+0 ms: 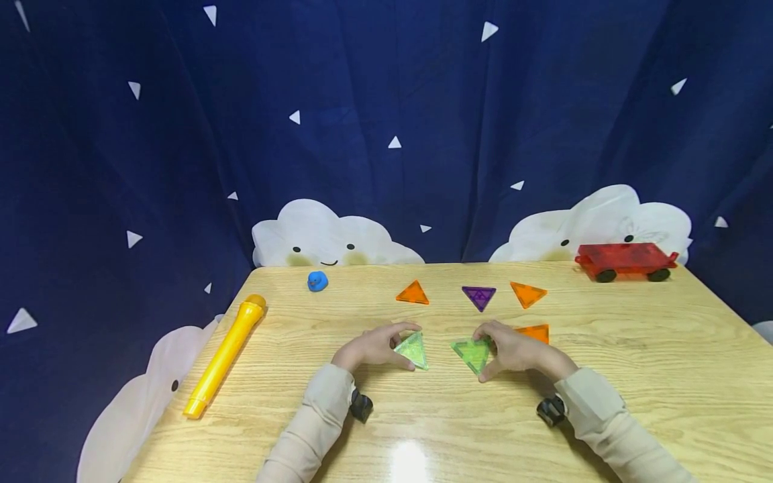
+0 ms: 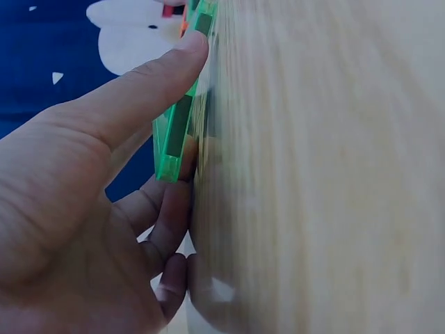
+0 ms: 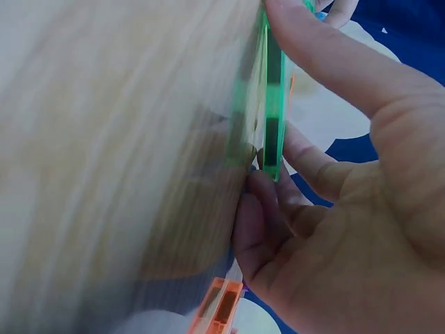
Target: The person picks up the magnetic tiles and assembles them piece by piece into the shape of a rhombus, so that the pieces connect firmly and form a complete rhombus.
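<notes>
My left hand [image 1: 376,347] pinches a translucent green triangular magnetic tile [image 1: 413,351] by its edges, thumb on the near side and fingers on the far side. In the left wrist view this tile [image 2: 179,125] stands edge-on, low over the wood. A second green triangular magnetic tile [image 1: 473,353] is gripped by my right hand [image 1: 510,347], a short gap to the right of the first. The right wrist view shows that tile [image 3: 274,104] between thumb and fingers, close to the tabletop. Behind the right hand lies an orange triangular tile [image 1: 536,333], partly covered.
Farther back lie two more orange triangles [image 1: 413,293] [image 1: 528,294] and a purple triangle [image 1: 479,296]. A blue rubber duck [image 1: 317,281] sits at the back left, a yellow toy microphone [image 1: 225,359] along the left edge. At the back right stands a red wheeled base [image 1: 627,260].
</notes>
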Demonstrator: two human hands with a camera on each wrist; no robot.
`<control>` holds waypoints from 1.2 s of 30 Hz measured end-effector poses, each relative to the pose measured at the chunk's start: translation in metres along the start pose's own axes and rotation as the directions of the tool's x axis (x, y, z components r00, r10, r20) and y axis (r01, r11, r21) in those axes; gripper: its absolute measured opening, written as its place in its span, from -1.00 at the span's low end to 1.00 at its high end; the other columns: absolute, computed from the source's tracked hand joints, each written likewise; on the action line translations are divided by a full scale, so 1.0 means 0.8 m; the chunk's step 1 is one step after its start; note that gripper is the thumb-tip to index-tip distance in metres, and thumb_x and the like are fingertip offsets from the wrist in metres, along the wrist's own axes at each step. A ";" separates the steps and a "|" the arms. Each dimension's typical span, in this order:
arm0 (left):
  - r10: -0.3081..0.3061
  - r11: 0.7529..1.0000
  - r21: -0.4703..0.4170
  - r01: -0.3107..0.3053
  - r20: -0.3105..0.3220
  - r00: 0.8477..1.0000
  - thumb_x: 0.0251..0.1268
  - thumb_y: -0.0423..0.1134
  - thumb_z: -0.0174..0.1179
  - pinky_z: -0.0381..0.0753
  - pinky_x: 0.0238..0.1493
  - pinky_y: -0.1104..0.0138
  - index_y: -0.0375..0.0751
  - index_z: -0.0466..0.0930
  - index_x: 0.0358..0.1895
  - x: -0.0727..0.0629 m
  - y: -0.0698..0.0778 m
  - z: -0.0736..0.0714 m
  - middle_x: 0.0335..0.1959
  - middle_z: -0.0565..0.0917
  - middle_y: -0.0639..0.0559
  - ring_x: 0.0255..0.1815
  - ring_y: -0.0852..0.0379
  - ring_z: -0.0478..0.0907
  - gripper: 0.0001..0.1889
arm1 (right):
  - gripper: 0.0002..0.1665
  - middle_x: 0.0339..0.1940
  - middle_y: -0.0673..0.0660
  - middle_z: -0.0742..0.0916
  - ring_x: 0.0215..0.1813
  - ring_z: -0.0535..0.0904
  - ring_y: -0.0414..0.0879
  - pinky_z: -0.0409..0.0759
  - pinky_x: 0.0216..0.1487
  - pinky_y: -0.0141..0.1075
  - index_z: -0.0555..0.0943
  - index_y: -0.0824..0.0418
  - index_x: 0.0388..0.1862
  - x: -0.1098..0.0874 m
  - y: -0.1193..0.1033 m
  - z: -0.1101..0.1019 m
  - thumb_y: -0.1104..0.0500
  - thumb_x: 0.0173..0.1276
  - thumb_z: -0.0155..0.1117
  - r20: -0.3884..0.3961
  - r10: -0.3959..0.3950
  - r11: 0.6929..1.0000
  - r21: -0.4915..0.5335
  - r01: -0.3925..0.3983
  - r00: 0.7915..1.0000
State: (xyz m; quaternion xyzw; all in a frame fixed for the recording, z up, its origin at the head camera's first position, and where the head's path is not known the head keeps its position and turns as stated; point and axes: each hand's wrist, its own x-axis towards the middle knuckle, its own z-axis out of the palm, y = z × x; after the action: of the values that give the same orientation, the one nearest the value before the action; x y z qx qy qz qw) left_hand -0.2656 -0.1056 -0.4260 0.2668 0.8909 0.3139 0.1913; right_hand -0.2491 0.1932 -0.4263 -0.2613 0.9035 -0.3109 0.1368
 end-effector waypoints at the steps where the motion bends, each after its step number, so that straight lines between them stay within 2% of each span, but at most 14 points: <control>1: -0.008 1.000 0.006 0.008 0.002 1.000 0.09 -0.08 0.39 0.25 0.14 -0.04 0.07 0.30 0.39 -0.001 0.001 0.000 -0.09 0.52 0.09 -0.10 0.17 0.39 -0.25 | -0.36 -0.09 0.15 0.52 -0.09 0.39 -0.01 0.42 -0.04 -0.18 0.47 0.25 -0.09 0.000 0.001 0.000 0.07 -0.09 0.59 0.003 -0.015 1.000 -0.003 0.015 1.000; 5: -0.025 1.000 0.007 0.025 0.009 1.000 0.11 -0.04 0.37 -0.02 0.25 -0.27 0.11 0.28 0.41 -0.004 0.006 0.001 0.08 0.53 0.05 0.01 0.11 0.41 -0.25 | -0.49 -0.27 0.05 0.48 -0.19 0.33 -0.09 0.35 -0.17 -0.29 0.48 0.21 -0.16 0.000 0.002 0.000 0.06 0.01 0.53 0.017 -0.053 0.999 -0.011 0.053 0.998; 8: -0.016 1.000 0.000 0.016 0.021 1.000 0.12 -0.03 0.36 -0.05 0.26 -0.29 0.08 0.27 0.42 -0.005 0.007 0.001 0.25 0.47 0.02 0.08 0.06 0.42 -0.24 | -0.47 -0.20 0.05 0.51 -0.14 0.35 -0.09 0.38 -0.11 -0.26 0.50 0.22 -0.06 -0.001 0.002 -0.001 0.04 0.06 0.50 0.029 -0.060 0.998 -0.017 0.060 0.998; 10: -0.012 1.000 0.002 0.012 0.028 1.000 0.12 -0.03 0.36 -0.03 0.27 -0.26 0.07 0.26 0.42 -0.005 0.007 0.001 0.29 0.45 0.03 0.06 0.07 0.42 -0.24 | -0.40 -0.14 0.07 0.52 -0.09 0.37 -0.06 0.40 -0.06 -0.20 0.51 0.23 0.03 -0.002 0.001 -0.001 0.01 0.07 0.49 0.039 -0.058 0.998 -0.014 0.058 0.998; 14: -0.019 1.000 0.010 0.019 0.028 0.999 0.08 -0.02 0.38 0.06 0.23 -0.18 0.05 0.32 0.39 -0.006 0.007 0.002 0.04 0.56 0.12 -0.10 0.19 0.39 -0.26 | -0.35 -0.11 0.11 0.52 -0.09 0.39 -0.04 0.41 -0.08 -0.17 0.51 0.24 0.13 -0.002 0.000 -0.001 0.00 0.10 0.47 0.059 -0.061 0.998 0.005 0.061 0.996; 17: -0.021 1.000 0.012 0.021 0.019 1.000 0.07 -0.03 0.40 0.08 0.18 -0.14 0.04 0.38 0.35 -0.006 0.007 0.003 -0.20 0.54 0.18 -0.19 0.22 0.36 -0.29 | -0.40 -0.16 0.09 0.51 -0.15 0.36 -0.07 0.39 -0.14 -0.23 0.52 0.26 0.13 -0.002 0.000 -0.001 0.04 0.15 0.43 0.068 -0.067 0.998 0.021 0.066 0.995; 19: -0.018 1.000 0.010 0.018 0.012 1.000 0.06 -0.03 0.40 0.09 0.15 -0.13 0.03 0.41 0.33 -0.006 0.007 0.004 -0.26 0.52 0.19 -0.21 0.22 0.36 -0.30 | -0.44 -0.20 0.08 0.50 -0.19 0.33 -0.08 0.37 -0.19 -0.29 0.52 0.27 0.12 -0.002 0.000 -0.001 0.07 0.18 0.41 0.069 -0.069 0.997 0.028 0.067 0.995; 26: -0.022 1.000 -0.003 0.022 -0.020 1.000 0.05 0.00 0.40 0.11 0.13 -0.11 0.05 0.46 0.27 -0.004 0.007 0.007 -0.21 0.54 0.17 -0.16 0.20 0.42 -0.36 | -0.46 -0.24 0.06 0.50 -0.23 0.33 -0.08 0.34 -0.25 -0.32 0.53 0.26 0.12 0.001 0.000 0.000 0.08 0.19 0.40 0.060 -0.063 0.998 0.029 0.061 0.996; 30: -0.029 1.000 0.006 0.029 -0.031 0.999 0.05 0.01 0.40 0.15 0.10 -0.04 0.06 0.48 0.25 -0.001 0.008 0.010 -0.16 0.57 0.17 -0.12 0.20 0.44 -0.38 | -0.45 -0.23 0.05 0.53 -0.22 0.34 -0.08 0.35 -0.24 -0.32 0.54 0.27 0.12 0.002 0.000 0.001 0.08 0.18 0.41 0.053 -0.060 0.998 0.023 0.059 0.997; 36: -0.038 0.999 0.024 0.039 -0.038 0.999 0.05 0.02 0.40 0.17 -0.04 0.12 0.04 0.48 0.23 0.001 0.013 0.013 -0.22 0.56 0.18 -0.17 0.21 0.43 -0.38 | -0.49 -0.32 0.03 0.53 -0.29 0.34 -0.14 0.34 -0.30 -0.35 0.55 0.32 0.10 0.005 -0.003 0.001 0.13 0.21 0.38 0.047 -0.075 0.997 0.026 0.074 0.996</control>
State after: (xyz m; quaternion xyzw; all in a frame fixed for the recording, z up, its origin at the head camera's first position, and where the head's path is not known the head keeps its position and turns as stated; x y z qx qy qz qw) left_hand -0.2577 -0.0935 -0.4269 0.2459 0.9032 0.3039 0.1773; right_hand -0.2512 0.1890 -0.4260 -0.3006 0.8857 -0.3205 0.1498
